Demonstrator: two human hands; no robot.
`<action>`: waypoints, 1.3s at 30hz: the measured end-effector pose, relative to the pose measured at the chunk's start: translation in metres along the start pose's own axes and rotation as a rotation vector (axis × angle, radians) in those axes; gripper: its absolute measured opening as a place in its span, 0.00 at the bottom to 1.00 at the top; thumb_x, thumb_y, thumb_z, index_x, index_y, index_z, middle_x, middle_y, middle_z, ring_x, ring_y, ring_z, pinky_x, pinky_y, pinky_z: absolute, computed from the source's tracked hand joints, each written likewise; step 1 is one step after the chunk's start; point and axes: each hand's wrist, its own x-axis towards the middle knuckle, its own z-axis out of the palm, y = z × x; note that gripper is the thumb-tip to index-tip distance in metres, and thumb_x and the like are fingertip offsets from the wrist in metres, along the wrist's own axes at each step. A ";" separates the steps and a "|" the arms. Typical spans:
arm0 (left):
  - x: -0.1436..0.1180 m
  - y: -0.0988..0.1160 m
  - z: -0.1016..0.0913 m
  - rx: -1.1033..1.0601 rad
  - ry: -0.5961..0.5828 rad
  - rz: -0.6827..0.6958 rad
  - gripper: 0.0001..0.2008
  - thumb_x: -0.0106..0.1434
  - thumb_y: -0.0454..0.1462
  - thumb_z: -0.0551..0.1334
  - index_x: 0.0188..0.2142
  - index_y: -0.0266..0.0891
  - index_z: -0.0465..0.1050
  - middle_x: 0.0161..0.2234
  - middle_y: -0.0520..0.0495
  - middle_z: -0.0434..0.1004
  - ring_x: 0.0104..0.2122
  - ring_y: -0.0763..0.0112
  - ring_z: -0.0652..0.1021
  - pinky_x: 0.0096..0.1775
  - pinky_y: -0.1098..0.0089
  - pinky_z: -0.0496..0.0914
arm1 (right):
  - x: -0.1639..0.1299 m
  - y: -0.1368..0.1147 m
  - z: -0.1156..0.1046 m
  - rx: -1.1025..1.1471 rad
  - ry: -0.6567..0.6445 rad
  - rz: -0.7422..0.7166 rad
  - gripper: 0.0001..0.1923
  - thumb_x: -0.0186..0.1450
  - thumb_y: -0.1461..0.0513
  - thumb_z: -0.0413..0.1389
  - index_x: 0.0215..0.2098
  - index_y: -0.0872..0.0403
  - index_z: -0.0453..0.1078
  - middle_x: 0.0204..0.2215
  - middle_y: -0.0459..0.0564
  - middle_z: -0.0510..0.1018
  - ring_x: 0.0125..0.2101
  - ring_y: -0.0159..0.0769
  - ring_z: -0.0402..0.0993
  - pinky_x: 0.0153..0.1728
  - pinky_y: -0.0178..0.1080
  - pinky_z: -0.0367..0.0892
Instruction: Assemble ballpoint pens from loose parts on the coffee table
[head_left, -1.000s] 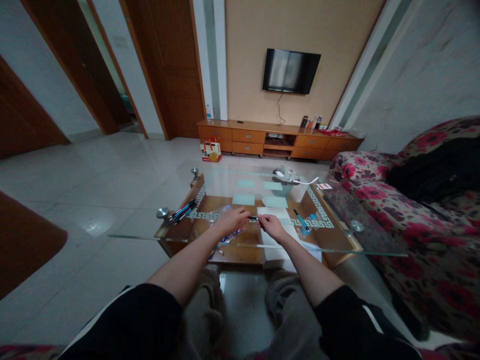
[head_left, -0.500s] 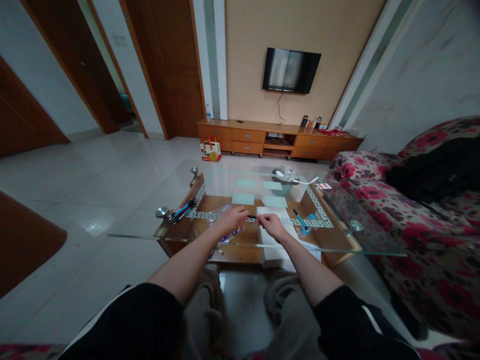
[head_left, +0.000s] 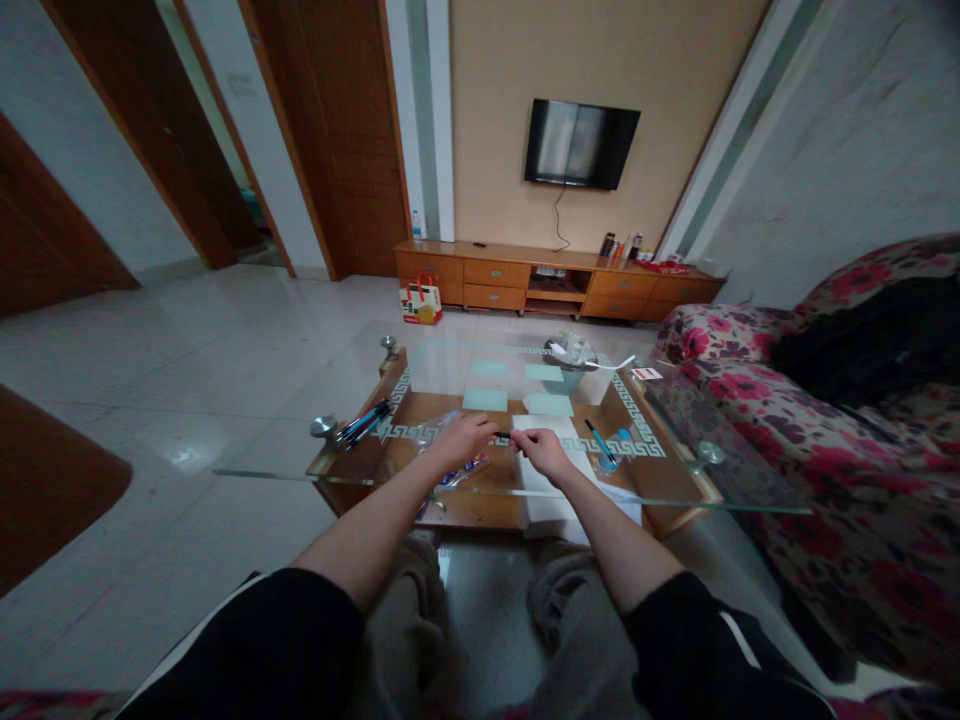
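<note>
My left hand (head_left: 469, 437) and my right hand (head_left: 541, 450) meet over the middle of the glass table (head_left: 292, 474). Between their fingertips runs a short dark pen (head_left: 503, 435), pinched from both sides; the fingers cover its ends. A bundle of blue, black and red pens (head_left: 364, 424) lies near the table's left edge. Right of my right hand, a single blue pen (head_left: 600, 440) rests beside small blue round pieces (head_left: 606, 463). Clear plastic wrappers (head_left: 469, 470) are partly hidden by my left hand and forearm.
A white box (head_left: 546, 508) shows through the glass below my right hand. Towards the far right are a basket (head_left: 564, 378) with crumpled contents and a red-and-white card (head_left: 646, 374). A floral sofa (head_left: 885, 480) stands to the right; a paper bag (head_left: 421, 300) is on the floor.
Almost nothing differs. Both hands keep their pinch on the dark pen in nearly the same place.
</note>
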 end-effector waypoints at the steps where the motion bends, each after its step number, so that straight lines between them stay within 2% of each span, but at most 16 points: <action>1: 0.000 0.000 0.000 0.006 0.003 0.003 0.10 0.72 0.41 0.54 0.43 0.43 0.74 0.38 0.47 0.73 0.39 0.67 0.75 0.44 0.67 0.66 | 0.000 0.000 0.000 0.000 0.001 0.000 0.26 0.64 0.44 0.53 0.25 0.56 0.76 0.20 0.48 0.75 0.22 0.33 0.66 0.25 0.34 0.58; 14: 0.000 0.000 0.000 -0.005 0.016 0.019 0.11 0.72 0.41 0.54 0.47 0.45 0.74 0.39 0.48 0.73 0.38 0.68 0.74 0.43 0.68 0.65 | -0.001 0.000 -0.002 -0.032 0.047 -0.009 0.24 0.63 0.46 0.54 0.23 0.55 0.76 0.19 0.46 0.75 0.21 0.33 0.67 0.25 0.34 0.58; 19: 0.000 -0.001 0.003 0.001 0.023 0.004 0.11 0.72 0.41 0.54 0.45 0.45 0.75 0.39 0.48 0.73 0.38 0.68 0.74 0.43 0.68 0.66 | -0.001 -0.001 -0.001 -0.035 0.059 -0.004 0.23 0.63 0.47 0.54 0.22 0.55 0.76 0.18 0.46 0.74 0.21 0.33 0.67 0.25 0.34 0.59; 26: -0.002 -0.005 0.009 -0.008 0.042 0.010 0.13 0.72 0.42 0.53 0.43 0.43 0.76 0.38 0.47 0.73 0.38 0.68 0.74 0.45 0.67 0.66 | -0.001 -0.002 0.001 0.113 0.072 -0.034 0.15 0.55 0.52 0.62 0.32 0.56 0.76 0.26 0.48 0.79 0.27 0.35 0.71 0.30 0.36 0.64; 30: -0.001 -0.006 0.010 -0.017 0.039 0.031 0.12 0.71 0.41 0.55 0.42 0.42 0.76 0.37 0.47 0.73 0.38 0.68 0.74 0.44 0.67 0.67 | -0.003 -0.002 0.001 0.027 0.082 -0.075 0.14 0.54 0.55 0.63 0.35 0.56 0.76 0.30 0.49 0.79 0.29 0.34 0.71 0.33 0.37 0.66; 32: -0.001 -0.007 0.010 -0.018 0.043 0.037 0.11 0.71 0.41 0.55 0.41 0.42 0.77 0.37 0.46 0.73 0.38 0.68 0.74 0.44 0.67 0.67 | -0.003 -0.002 0.001 -0.036 0.098 -0.092 0.18 0.53 0.56 0.64 0.40 0.56 0.75 0.33 0.49 0.79 0.28 0.33 0.70 0.32 0.36 0.66; 35: -0.001 -0.007 0.012 -0.011 0.057 0.040 0.11 0.71 0.41 0.56 0.41 0.42 0.76 0.38 0.47 0.73 0.38 0.68 0.75 0.44 0.67 0.67 | -0.003 -0.004 0.001 -0.113 0.152 -0.104 0.23 0.57 0.53 0.63 0.47 0.55 0.72 0.36 0.51 0.78 0.28 0.34 0.70 0.32 0.37 0.66; 39: -0.001 -0.006 0.011 0.013 0.068 0.026 0.10 0.70 0.40 0.56 0.39 0.41 0.75 0.37 0.47 0.73 0.39 0.67 0.75 0.44 0.67 0.67 | -0.002 -0.005 -0.004 -0.271 0.164 -0.197 0.17 0.69 0.51 0.51 0.39 0.54 0.75 0.35 0.53 0.79 0.38 0.40 0.72 0.42 0.40 0.64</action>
